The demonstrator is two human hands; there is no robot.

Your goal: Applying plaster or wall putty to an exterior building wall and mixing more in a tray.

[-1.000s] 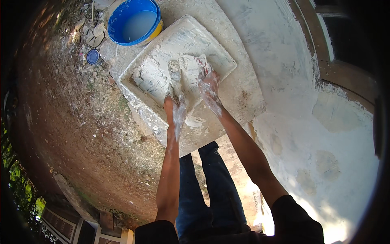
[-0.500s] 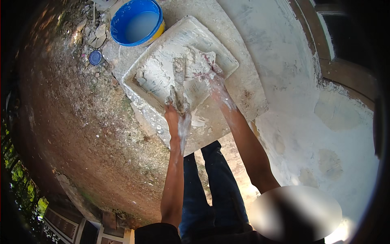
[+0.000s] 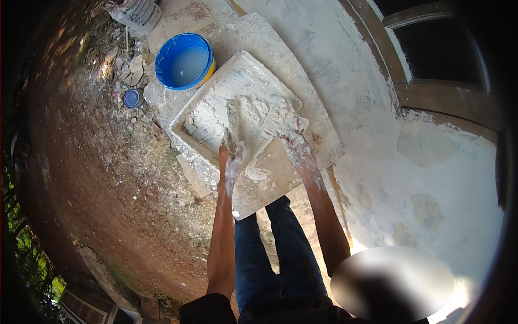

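My left hand [image 3: 231, 149] is closed around the handle of a narrow, plaster-smeared putty knife [image 3: 232, 112], whose blade points away from me over the tray. White wet plaster coats my right hand [image 3: 294, 139], which grips the near right end of a flat, plaster-covered plate [image 3: 276, 120]; its exact kind is hidden by the coating. Both tools are at a shallow rectangular tray [image 3: 271, 77], set askew and caked with white. A thick layer of plaster [image 3: 204, 117] lies inside it, mostly on the left.
Beyond the tray stands a blue bucket [image 3: 162, 60] of cloudy water. A lidded can [image 3: 131, 98] and broken stones are left of it, a white sack [image 3: 138, 15] farther back. The tray rests on a stained board [image 3: 321, 127]. At right rises a whitewashed wall [image 3: 372, 140] with a brown frame.
The tray and bucket sit lower in the picture, and the sack shows more. My right hand has drawn nearer to me with the plate; the left still holds the putty knife.
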